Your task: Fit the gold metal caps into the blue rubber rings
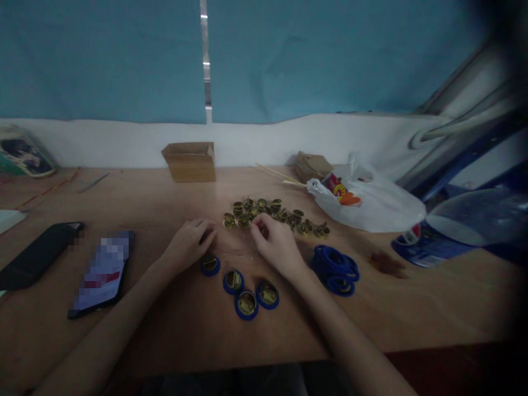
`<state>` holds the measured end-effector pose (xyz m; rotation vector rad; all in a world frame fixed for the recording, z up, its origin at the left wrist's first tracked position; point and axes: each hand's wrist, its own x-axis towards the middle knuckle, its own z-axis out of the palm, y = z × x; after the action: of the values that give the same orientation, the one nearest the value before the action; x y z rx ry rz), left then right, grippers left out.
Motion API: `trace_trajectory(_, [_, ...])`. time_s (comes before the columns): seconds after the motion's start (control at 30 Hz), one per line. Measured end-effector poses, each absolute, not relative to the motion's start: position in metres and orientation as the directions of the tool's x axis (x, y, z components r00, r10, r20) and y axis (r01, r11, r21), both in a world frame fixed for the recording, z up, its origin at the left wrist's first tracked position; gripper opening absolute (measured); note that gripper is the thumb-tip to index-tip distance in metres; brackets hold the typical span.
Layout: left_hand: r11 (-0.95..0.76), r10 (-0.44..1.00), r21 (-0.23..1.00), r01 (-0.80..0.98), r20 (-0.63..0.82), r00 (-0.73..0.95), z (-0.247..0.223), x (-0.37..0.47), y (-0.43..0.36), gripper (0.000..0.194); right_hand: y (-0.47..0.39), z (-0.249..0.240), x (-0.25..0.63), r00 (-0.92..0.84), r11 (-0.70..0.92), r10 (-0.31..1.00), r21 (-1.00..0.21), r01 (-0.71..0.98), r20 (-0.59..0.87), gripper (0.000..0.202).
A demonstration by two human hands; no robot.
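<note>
My left hand [190,243] rests on the wooden table with its fingers curled toward the thumb; whatever it may hold is hidden. Just below it lies a round gold-coloured metal piece in a blue ring [210,265]. My right hand [275,242] is at the near edge of a loose pile of gold-coloured metal pieces [261,205], fingers bent in a pinch, their contents not visible. Between my forearms sit more ringed gold pieces [246,303]. Right of my right wrist is a heap of loose blue rings [335,268].
Two phones [103,272] lie at left. An open cardboard box [190,163] stands by the back wall. At the back right are a white plastic bag [371,201], thin sticks [282,175] and a brown packet [311,165]. A large plastic bottle [462,223] lies at right.
</note>
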<state>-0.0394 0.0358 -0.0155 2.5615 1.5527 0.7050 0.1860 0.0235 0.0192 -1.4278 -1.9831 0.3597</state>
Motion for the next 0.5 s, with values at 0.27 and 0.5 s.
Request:
trace_trajectory(0.27, [-0.430,0.893,0.288,0.855,0.272,0.358,0.000,-0.011,0.058,0.040,0.003,0.062,0.204,-0.128,0.549,0.762,-0.529,0.647,0.635,0.013])
trace_trajectory(0.5, [-0.318,0.941,0.353,0.880,0.228,0.249,-0.004,0.009,0.083,0.027,-0.039,0.073,0.285,-0.088,0.279,0.862,-0.322,0.905,0.500,0.029])
